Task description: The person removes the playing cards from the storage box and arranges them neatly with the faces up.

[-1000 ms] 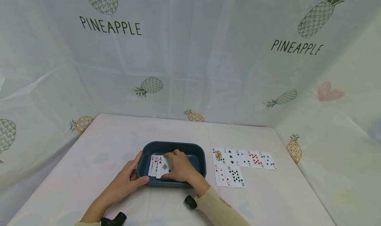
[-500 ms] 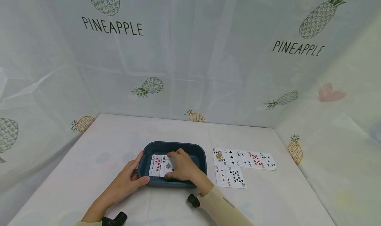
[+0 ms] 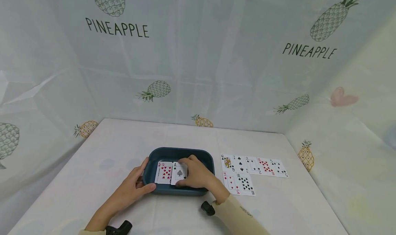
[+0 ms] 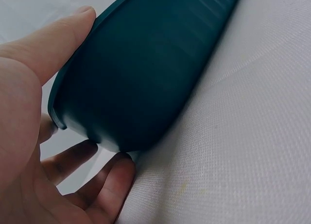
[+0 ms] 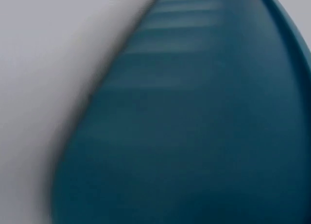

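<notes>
A dark teal plastic tray [image 3: 173, 191] stands on the cloth-covered table. At its left end my left hand [image 3: 131, 188] holds it, thumb on the rim and fingertips against the outer wall, as the left wrist view shows with the tray wall [image 4: 131, 73] up close. Inside lie playing cards, a nine of hearts [image 3: 166, 172] on top at the left. Beside it is an ace of spades [image 3: 179, 172], which my right hand [image 3: 196, 175] pinches between thumb and fingers at its near and far edges. In the right wrist view only the tray's blurred outside [image 5: 184, 127] shows.
To the right of the tray, face-up playing cards lie in two rows. The far row runs from a queen [image 3: 228, 162] to a five [image 3: 279, 168]; the near row has a three of diamonds [image 3: 231, 182] and a ten [image 3: 245, 182]. A pineapple-print cloth [image 3: 210, 66] hangs behind.
My right hand has slid the ace of spades to the right inside the tray, uncovering more of the nine of hearts. The left hand has stayed on the tray.
</notes>
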`<control>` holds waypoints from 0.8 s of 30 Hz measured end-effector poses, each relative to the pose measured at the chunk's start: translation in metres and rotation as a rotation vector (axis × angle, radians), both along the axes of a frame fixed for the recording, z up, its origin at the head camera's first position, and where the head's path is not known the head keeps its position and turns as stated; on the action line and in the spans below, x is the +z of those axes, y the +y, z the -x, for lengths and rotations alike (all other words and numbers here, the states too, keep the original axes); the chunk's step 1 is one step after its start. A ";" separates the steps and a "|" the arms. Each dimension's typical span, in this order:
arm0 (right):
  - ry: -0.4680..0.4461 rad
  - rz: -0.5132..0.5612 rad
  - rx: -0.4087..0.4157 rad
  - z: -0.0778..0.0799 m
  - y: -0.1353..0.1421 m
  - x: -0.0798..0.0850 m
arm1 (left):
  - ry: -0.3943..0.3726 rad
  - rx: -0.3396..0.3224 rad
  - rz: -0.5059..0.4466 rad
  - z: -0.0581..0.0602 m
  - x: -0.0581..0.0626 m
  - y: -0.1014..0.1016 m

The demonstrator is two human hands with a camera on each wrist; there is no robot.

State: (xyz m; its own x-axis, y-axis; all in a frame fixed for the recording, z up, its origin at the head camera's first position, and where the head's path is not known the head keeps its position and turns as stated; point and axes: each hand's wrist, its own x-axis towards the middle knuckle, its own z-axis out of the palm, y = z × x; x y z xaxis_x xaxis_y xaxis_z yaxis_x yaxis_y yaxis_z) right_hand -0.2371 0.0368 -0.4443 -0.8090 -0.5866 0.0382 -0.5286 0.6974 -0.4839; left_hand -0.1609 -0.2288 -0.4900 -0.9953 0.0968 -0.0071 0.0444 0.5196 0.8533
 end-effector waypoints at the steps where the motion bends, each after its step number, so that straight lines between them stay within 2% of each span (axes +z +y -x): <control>1: -0.006 0.000 0.006 0.000 0.003 0.001 | 0.000 0.000 -0.003 0.000 0.000 0.000; 7: -0.012 0.016 0.011 0.002 0.018 0.006 | 0.008 0.002 0.002 0.000 0.000 0.001; 16: 0.031 0.026 0.041 0.001 0.029 0.009 | 0.001 0.016 0.019 0.000 -0.001 0.001; 24: 0.031 0.092 0.000 0.001 0.043 0.016 | -0.004 0.013 0.027 0.001 -0.001 0.000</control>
State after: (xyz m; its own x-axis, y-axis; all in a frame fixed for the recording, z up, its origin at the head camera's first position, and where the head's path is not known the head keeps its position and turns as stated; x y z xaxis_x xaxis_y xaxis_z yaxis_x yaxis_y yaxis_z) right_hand -0.2377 0.0793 -0.4278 -0.8064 -0.5797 0.1170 -0.5446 0.6506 -0.5293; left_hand -0.1615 -0.2285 -0.4910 -0.9964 0.0837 -0.0138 0.0340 0.5431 0.8390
